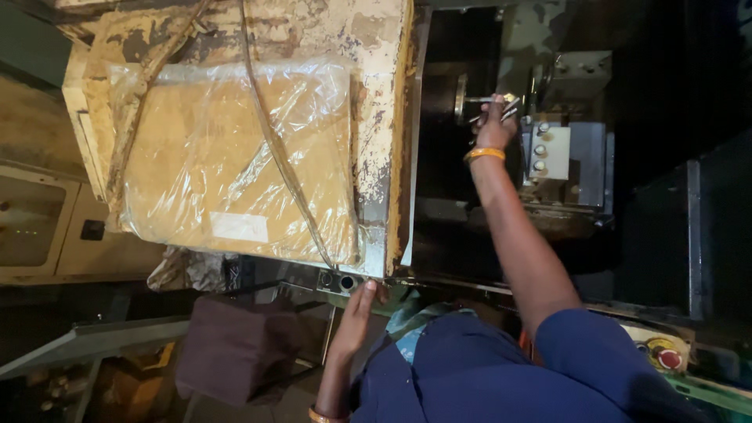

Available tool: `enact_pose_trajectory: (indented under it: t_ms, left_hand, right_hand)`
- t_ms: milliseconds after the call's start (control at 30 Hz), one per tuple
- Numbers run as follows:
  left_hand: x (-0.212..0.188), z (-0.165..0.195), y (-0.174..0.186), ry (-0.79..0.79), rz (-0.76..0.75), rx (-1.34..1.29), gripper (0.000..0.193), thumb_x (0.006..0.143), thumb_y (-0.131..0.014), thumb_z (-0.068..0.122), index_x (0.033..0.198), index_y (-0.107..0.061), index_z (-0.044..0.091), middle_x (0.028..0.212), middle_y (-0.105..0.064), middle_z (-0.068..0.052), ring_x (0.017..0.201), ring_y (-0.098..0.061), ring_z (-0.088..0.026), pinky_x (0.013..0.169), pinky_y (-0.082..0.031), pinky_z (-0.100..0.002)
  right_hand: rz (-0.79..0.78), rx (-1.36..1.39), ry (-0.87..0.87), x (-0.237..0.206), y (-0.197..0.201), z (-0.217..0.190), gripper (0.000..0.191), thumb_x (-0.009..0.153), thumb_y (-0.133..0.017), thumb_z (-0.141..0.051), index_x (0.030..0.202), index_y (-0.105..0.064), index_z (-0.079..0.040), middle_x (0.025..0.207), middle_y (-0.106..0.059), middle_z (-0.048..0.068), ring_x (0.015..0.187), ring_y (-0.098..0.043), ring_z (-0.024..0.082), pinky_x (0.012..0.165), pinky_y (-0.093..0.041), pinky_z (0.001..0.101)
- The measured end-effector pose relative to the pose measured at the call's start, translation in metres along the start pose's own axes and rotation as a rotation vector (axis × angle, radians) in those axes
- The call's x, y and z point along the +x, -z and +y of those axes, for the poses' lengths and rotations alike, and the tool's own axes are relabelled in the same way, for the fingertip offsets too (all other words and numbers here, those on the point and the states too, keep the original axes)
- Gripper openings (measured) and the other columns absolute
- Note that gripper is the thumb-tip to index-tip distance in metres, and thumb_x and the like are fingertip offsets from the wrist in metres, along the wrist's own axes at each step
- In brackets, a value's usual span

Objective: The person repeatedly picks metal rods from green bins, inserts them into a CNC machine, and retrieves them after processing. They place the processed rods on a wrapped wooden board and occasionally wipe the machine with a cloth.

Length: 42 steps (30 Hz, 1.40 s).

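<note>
Right hand [496, 125] grips, seemingly, metal rods [501, 106].

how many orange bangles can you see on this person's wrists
2: one orange bangle on the right hand wrist, inside the machine; one on the left hand wrist at the bottom edge, partly cut off.

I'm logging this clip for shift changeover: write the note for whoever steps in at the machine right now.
Right hand: reached deep into the dark machine bay, closed on a thin metal rod that points at a round chuck-like disc; an orange bangle sits on that wrist.
Left hand: empty, fingers flat against the lower edge of the worn cream machine housing.
A grey tool block with bolts sits just right of the rod.
A plastic-wrapped panel covers the housing front.
Done: rod is in hand at the disc.
Left: whether the rod is seated cannot be told; check before letting go.
</note>
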<state>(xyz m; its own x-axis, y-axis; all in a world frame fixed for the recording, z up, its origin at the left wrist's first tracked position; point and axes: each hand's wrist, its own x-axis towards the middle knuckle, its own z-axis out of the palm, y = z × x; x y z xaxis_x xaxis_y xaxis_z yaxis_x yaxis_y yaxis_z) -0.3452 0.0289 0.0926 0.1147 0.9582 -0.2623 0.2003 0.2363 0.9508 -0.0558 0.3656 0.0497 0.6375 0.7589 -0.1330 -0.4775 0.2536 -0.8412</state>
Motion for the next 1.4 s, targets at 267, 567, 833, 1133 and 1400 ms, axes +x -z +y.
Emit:
enact_pose_trajectory:
  t_ms: [267, 567, 833, 1133, 1400]
  left_hand:
    - [-0.003, 0.007, -0.002, 0.087, 0.0, -0.099, 0.052, 0.108, -0.035, 0.047, 0.087, -0.054, 0.004, 0.09, -0.057, -0.007, 0.088, -0.053, -0.021, 0.086, -0.044, -0.036]
    - [-0.002, 0.007, 0.003, 0.01, -0.048, -0.036, 0.053, 0.11, -0.034, 0.048, 0.09, -0.054, 0.003, 0.09, -0.055, -0.007, 0.092, -0.054, -0.02, 0.092, -0.044, -0.033]
    - [-0.004, 0.013, 0.008, 0.13, -0.069, -0.03, 0.053, 0.108, -0.036, 0.048, 0.098, -0.061, 0.002, 0.096, -0.061, -0.008, 0.096, -0.057, -0.02, 0.094, -0.044, -0.031]
    - [-0.003, 0.012, 0.013, 0.272, -0.003, 0.11, 0.054, 0.102, -0.04, 0.055, 0.125, -0.06, 0.011, 0.121, -0.062, -0.001, 0.118, -0.055, -0.015, 0.106, -0.038, -0.031]
    - [-0.002, 0.015, 0.012, 0.106, -0.125, 0.058, 0.059, 0.108, -0.034, 0.055, 0.098, -0.059, 0.002, 0.097, -0.061, -0.009, 0.098, -0.057, -0.021, 0.097, -0.045, -0.034]
  right_hand:
    - [-0.029, 0.049, 0.267, -0.005, -0.008, -0.011, 0.025, 0.107, -0.062, -0.031, 0.116, -0.061, -0.008, 0.082, -0.064, 0.003, 0.05, -0.047, 0.006, 0.042, -0.038, 0.0232]
    - [-0.029, 0.277, 0.12, 0.015, -0.02, -0.007, 0.031, 0.106, -0.059, -0.032, 0.121, -0.06, -0.005, 0.092, -0.067, 0.007, 0.058, -0.052, 0.009, 0.047, -0.042, 0.0245]
    - [0.048, 0.266, 0.086, 0.002, -0.016, -0.003, 0.029, 0.106, -0.061, -0.032, 0.117, -0.062, -0.005, 0.089, -0.066, 0.005, 0.057, -0.051, 0.008, 0.047, -0.043, 0.0252]
    - [-0.049, 0.266, -0.105, 0.005, -0.016, 0.002, 0.029, 0.105, -0.063, -0.034, 0.107, -0.068, -0.005, 0.087, -0.069, 0.002, 0.062, -0.054, 0.009, 0.051, -0.046, 0.0266]
    - [-0.149, 0.314, -0.332, -0.007, -0.008, -0.015, 0.017, 0.101, -0.064, -0.029, 0.108, -0.068, -0.015, 0.1, -0.078, -0.001, 0.063, -0.053, 0.006, 0.048, -0.039, 0.0231]
